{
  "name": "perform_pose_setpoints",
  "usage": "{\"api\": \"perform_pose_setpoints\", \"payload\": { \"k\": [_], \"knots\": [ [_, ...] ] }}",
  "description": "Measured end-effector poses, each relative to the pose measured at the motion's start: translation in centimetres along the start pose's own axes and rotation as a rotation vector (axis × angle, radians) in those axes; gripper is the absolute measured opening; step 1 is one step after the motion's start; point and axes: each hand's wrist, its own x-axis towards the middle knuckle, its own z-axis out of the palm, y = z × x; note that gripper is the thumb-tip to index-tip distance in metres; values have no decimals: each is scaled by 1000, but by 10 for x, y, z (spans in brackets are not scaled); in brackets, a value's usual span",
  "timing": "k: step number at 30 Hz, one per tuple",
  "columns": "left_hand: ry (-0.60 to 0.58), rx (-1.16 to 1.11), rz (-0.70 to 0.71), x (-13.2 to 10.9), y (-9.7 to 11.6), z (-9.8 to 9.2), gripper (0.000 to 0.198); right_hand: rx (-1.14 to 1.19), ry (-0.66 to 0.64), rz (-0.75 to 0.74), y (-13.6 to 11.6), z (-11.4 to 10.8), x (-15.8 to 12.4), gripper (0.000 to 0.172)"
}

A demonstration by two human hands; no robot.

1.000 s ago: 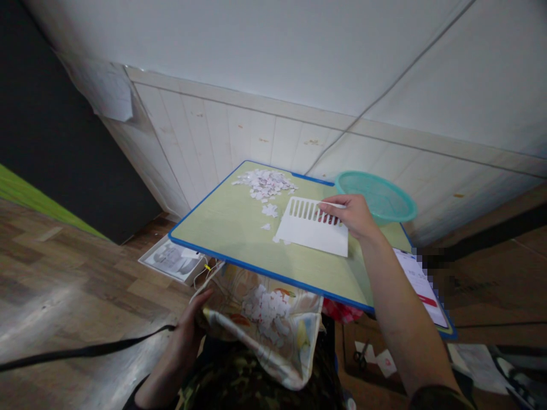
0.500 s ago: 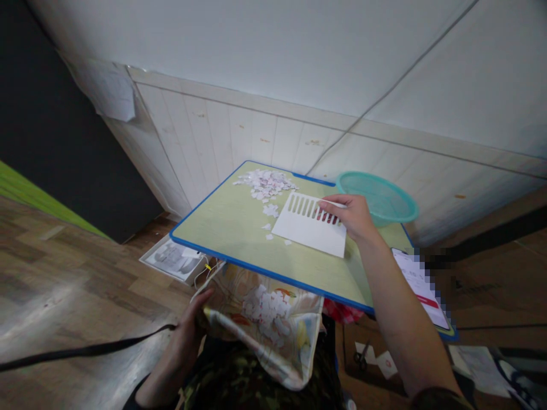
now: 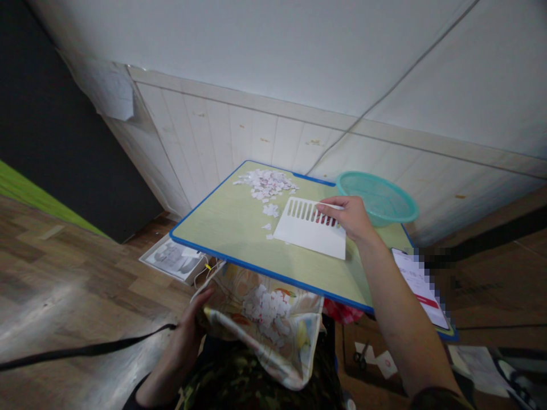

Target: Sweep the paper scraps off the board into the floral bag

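My right hand (image 3: 348, 216) is closed on the slotted end of a flat white card or plate (image 3: 311, 238), held just over the tabletop (image 3: 213, 219) with its plain end toward me. Beyond it lies a heap of small paper scraps (image 3: 271, 183), with a few loose scraps (image 3: 270, 210) trailing toward the card. Below the table's blue front edge, my left hand (image 3: 194, 324) grips the side of a patterned cloth (image 3: 231, 324). More paper scraps (image 3: 267, 307) sit in the cloth's hollow. Part of the left fingers is hidden behind the fabric.
A turquoise plastic basin (image 3: 376, 199) stands at the table's back right, near the wall. A phone (image 3: 421, 290) lies at the right edge. Under the table are an open white box (image 3: 175, 259) on the left and scissors (image 3: 362, 356) on the right.
The white card in my right hand has shifted slightly toward me, now covering a loose scrap near its front edge. My left hand and the cloth look unchanged.
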Motion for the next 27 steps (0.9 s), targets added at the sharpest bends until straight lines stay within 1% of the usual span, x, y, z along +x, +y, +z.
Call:
{"api": "perform_pose_setpoints", "payload": {
  "k": [2, 5, 8, 10, 12, 15, 17, 19, 22, 24, 27],
  "knots": [
    [-10, 0, 14, -1, 1, 1, 31, 1, 10, -5, 1, 0, 0, 43],
    [-26, -2, -33, -6, 6, 5, 34, 2, 12, -3, 1, 1, 0, 41],
    [-13, -19, -58, -9, 9, 7, 32, -8, 4, 0, 2, 0, 1, 42],
    [3, -24, -35, -9, 10, 7, 28, -56, 1, -24, 0, -3, 0, 41],
    [6, -18, -7, -9, 10, 8, 28, -158, 8, -80, -4, -8, -1, 39],
    [9, -6, -23, -12, 13, 10, 32, -334, 37, -182, -17, -15, -7, 33],
    [11, -4, -54, -14, 16, 12, 34, -410, 32, -240, -30, -15, -13, 30],
    [13, -12, -45, -15, 16, 12, 35, -467, 27, -304, -43, -12, -21, 27],
    [32, -7, 4, -13, 13, 9, 36, -552, 66, -391, -59, -5, -32, 24],
    [37, 8, 18, -10, 9, 6, 36, -589, 50, -429, -67, 0, -39, 25],
    [20, 5, -12, -6, 6, 4, 39, -665, 20, -492, -73, 4, -49, 26]
  ]
}}
